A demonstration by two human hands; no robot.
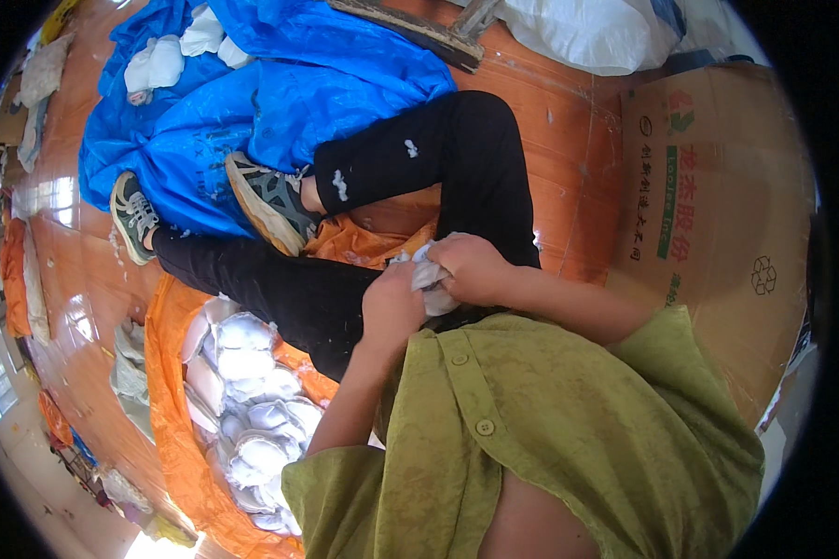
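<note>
Close in front of my body, above my lap, both hands pinch a white cloth pad. My left hand grips its left side with curled fingers. On the other side my right hand is closed over the upper right of the pad. The fingers hide much of it, so its full shape cannot be seen. Beside my left forearm lies an open orange sack filled with white cup-shaped pads. White fluff clings to my black trousers.
A blue sheet or sack spreads beyond my shoes, with several white bundles on it. To the right stands a large cardboard box. A wooden plank and a white plastic bag are at the far side.
</note>
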